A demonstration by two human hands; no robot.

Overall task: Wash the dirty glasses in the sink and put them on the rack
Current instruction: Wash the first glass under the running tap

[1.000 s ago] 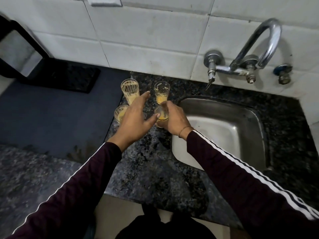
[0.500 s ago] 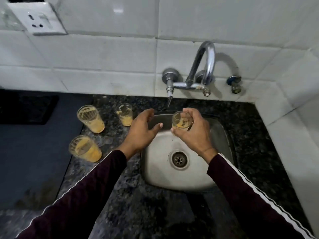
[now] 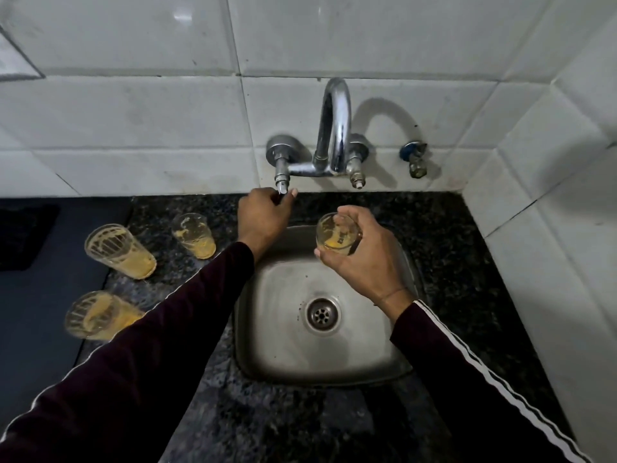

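We see a dark speckled stone counter (image 3: 444, 248) running along the tiled wall, with a steel sink (image 3: 267, 345) set into it. Three dirty glasses stand directly on the counter to the left of the sink: the rear glass (image 3: 194, 235) nearest the sink, the middle glass (image 3: 120, 251) further left, and the front glass (image 3: 98, 315). A dark mat (image 3: 40, 329) covers the counter's left part; the middle and front glasses stand at its edge.

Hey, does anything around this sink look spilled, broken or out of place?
Nothing spilled or broken. The only oddity: the right-hand valve stem of the chrome wall tap has no handle, while the left hand grips the left valve's lever.
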